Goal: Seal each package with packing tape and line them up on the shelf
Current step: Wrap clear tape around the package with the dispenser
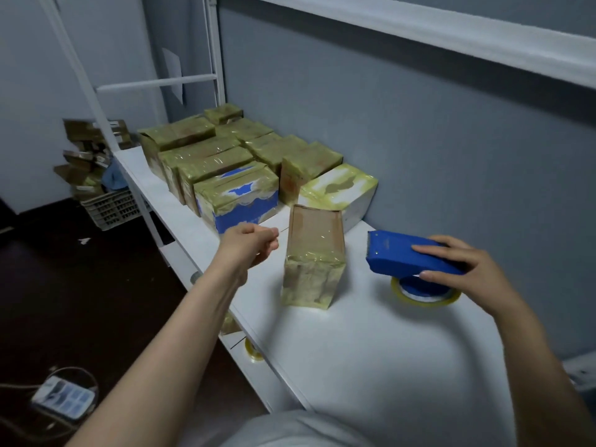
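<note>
I have the right hand [464, 269] wrapped over the back of the blue tape dispenser [416, 256], fingers across its top and thumb on the near side. Its yellowish tape roll [425, 296] rests on the white shelf [371, 350]. The left hand [251, 243] hovers with fingers curled in against the thumb, and I can see nothing held in it. It is just beside the upper left edge of the package [314, 259] but not touching it. That package, a brown carton wrapped in clear tape, stands upright on the shelf between the two hands. Behind it, taped packages [225, 156] sit in two rows running back along the grey wall [419, 124], the nearest being a blue-and-white box [238, 195] and a white box [342, 188].
</note>
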